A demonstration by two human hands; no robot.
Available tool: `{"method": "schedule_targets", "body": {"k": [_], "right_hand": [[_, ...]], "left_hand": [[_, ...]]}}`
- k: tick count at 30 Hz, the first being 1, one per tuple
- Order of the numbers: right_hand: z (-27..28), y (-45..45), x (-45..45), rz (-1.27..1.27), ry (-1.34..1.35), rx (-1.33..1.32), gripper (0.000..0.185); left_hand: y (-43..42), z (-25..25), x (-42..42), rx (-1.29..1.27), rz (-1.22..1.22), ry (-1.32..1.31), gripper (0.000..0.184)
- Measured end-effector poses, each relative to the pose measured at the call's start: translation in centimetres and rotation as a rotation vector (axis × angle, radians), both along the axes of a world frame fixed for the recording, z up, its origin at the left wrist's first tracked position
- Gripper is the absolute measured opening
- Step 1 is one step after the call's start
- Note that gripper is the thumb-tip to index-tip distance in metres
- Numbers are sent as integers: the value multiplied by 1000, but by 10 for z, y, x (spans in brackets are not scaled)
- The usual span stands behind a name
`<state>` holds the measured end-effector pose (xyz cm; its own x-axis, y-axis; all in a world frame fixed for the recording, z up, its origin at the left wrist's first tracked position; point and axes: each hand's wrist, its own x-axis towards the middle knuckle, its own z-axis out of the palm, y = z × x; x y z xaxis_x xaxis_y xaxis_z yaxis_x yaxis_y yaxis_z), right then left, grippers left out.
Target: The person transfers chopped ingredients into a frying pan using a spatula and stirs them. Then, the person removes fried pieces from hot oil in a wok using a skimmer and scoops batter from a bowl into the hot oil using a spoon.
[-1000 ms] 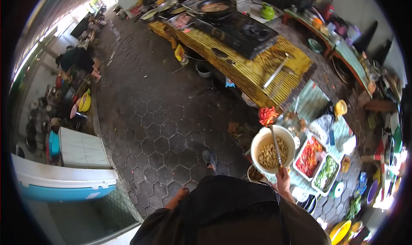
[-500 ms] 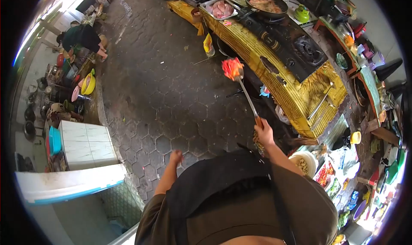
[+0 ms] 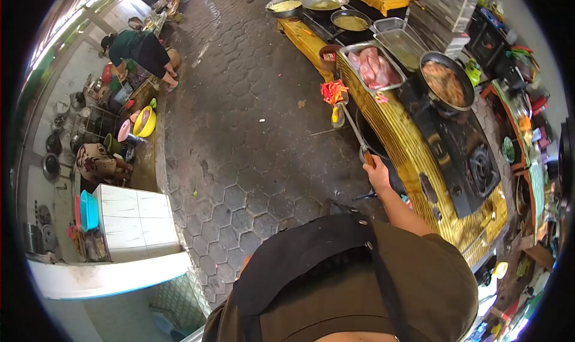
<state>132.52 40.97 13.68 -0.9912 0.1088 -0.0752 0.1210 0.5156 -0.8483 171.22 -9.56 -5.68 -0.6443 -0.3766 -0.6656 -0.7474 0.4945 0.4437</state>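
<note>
My right hand is closed around the wooden handle of a long metal spatula. On its far end sits a heap of sliced red and orange chillies or peppers, held out over the edge of the stove counter. Beside that end, on the counter, is a metal tray of raw meat. My left hand is hidden; only a sliver of skin shows past the dark apron.
A yellow-covered counter runs along the right with a gas stove and a frying pan of food. Farther on are several pans, including a pan of oil. At left, a person bends over near a white tiled block.
I have moved forward along the counter, so the meat tray and pans are nearer. The loaded spatula is now close to the tray. My left hand has gone out of sight.
</note>
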Motion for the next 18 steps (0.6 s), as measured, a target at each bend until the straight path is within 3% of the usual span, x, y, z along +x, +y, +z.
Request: {"method": "schedule_targets", "body": {"k": [3, 6, 7, 8, 9, 13, 17, 18], "right_hand": [[-9, -23, -83, -1, 58, -56, 42], [-30, -43, -165, -101, -123, -294, 42], [-107, -22, -215, -13, 67, -130, 42], [-102, -28, -240, -18, 32, -128, 40], [-23, -65, -240, -103, -172, -301, 38], [-6, -103, -317, -205, -177, -370, 30], [-1, -131, -397, -222, -14, -420, 30], [29, -149, -407, -249, -58, -502, 31]], "left_hand": [[-12, 27, -4, 10, 283, -56, 30], [-5, 37, -5, 19, 528, -62, 28], [-2, 39, -15, 26, 582, -58, 28], [-3, 37, -29, 36, 620, -56, 27], [-10, 31, -47, 46, 636, -53, 27], [-65, 8, -145, 66, 564, -49, 25], [-166, 7, -291, 25, 388, 9, 24], [-194, 18, -338, 16, 354, 29, 23]]}}
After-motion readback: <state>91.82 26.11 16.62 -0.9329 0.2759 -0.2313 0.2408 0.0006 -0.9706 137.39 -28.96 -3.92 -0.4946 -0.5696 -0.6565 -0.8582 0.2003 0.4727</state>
